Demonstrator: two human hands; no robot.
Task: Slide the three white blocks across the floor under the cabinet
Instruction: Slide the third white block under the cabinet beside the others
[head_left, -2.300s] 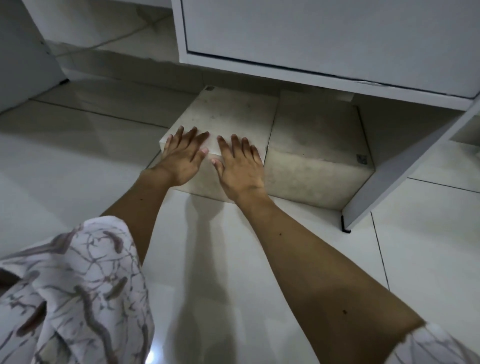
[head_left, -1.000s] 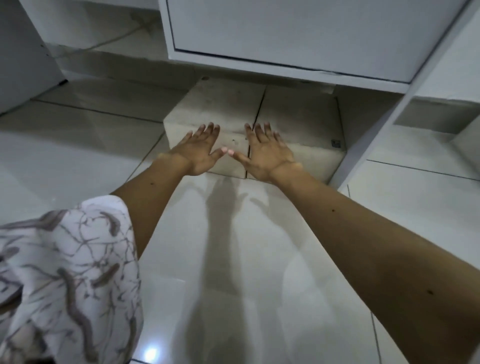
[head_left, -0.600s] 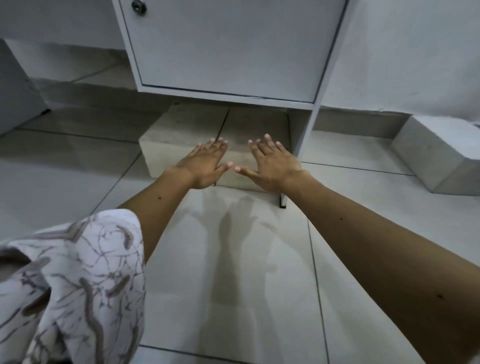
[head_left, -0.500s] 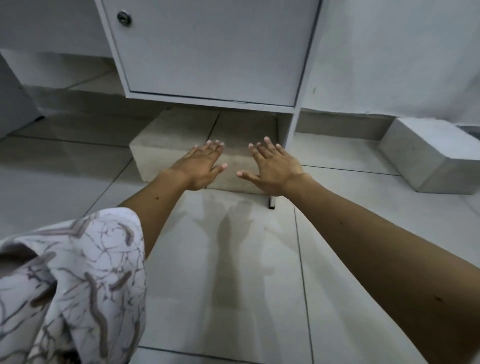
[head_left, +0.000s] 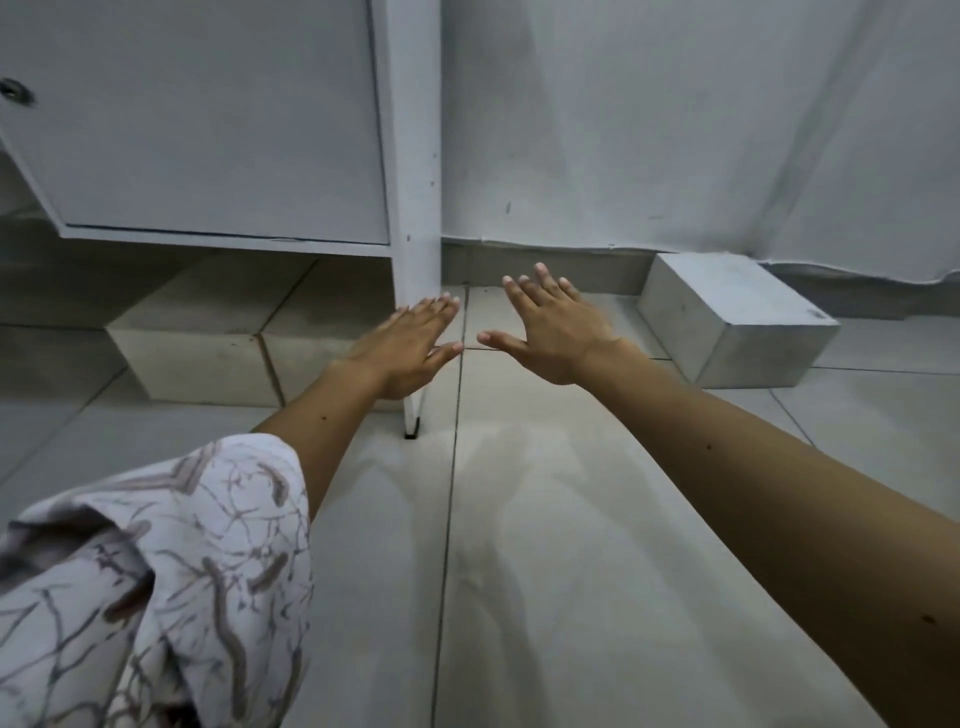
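Two white blocks lie side by side under the white cabinet (head_left: 218, 130): the left block (head_left: 192, 353) and the right block (head_left: 317, 332), their front faces sticking out past the cabinet's bottom edge. A third white block (head_left: 732, 317) rests on the floor at the right, against the wall. My left hand (head_left: 405, 348) hovers flat with fingers spread in front of the cabinet's side panel (head_left: 415, 208). My right hand (head_left: 550, 327) is also flat and spread above the floor, between the cabinet and the third block. Neither hand touches a block.
A white wall (head_left: 675, 130) with a grey skirting runs behind the third block. The floor (head_left: 519, 545) is pale glossy tile with dark grout lines. My patterned sleeve (head_left: 156, 571) fills the lower left corner.
Both hands have lifted off the two blocks under the cabinet and swung right, and my view has turned right so the third block has come closer to the centre.
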